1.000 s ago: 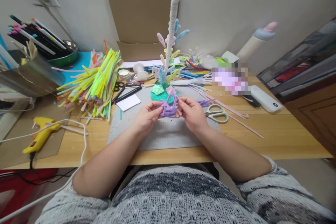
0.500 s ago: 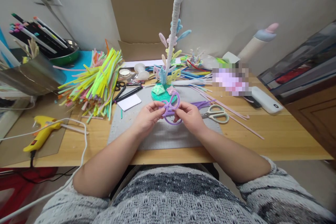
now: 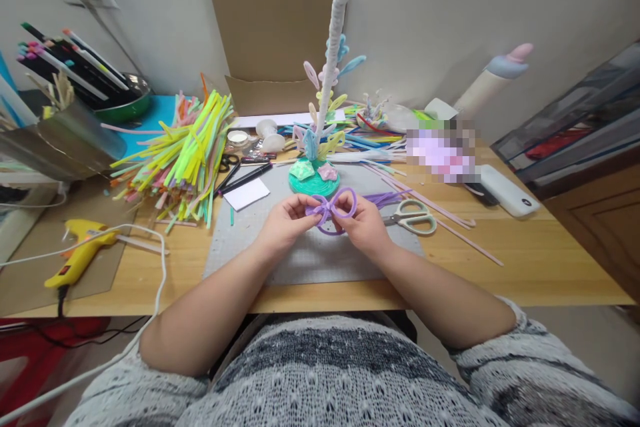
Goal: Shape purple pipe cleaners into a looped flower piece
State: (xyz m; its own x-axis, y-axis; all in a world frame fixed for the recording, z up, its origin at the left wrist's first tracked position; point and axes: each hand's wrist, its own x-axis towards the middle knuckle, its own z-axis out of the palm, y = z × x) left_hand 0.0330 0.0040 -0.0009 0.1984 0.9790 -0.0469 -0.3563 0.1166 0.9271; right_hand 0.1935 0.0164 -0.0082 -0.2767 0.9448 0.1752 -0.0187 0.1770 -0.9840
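Observation:
Between my hands is a purple pipe-cleaner bow [image 3: 345, 203] with several loops joined at a centre. My left hand [image 3: 289, 219] pinches its left side, and my right hand [image 3: 361, 219] grips its right side. Just beyond stands a white fuzzy stem [image 3: 332, 53] on a round green base [image 3: 313, 183], with pastel loops shaped like leaves and petals along it. Purple pipe cleaners [image 3: 385, 199] lie behind my right hand, near scissors [image 3: 414, 217] with pale handles. The grey cutting mat [image 3: 305, 267] is under my hands.
A big bundle of yellow and green pipe cleaners [image 3: 185, 153] lies left. Nearer the left edge is a yellow glue gun [image 3: 83, 253] with a white cord [image 3: 163, 273] crossing by my left arm. Black pens [image 3: 245, 179], a white card [image 3: 247, 194] and a white power bank [image 3: 507, 191] are around.
The purple bow has been turned in my fingers, so its loops now spread sideways, one toward the right. Both hands stay nearly in place.

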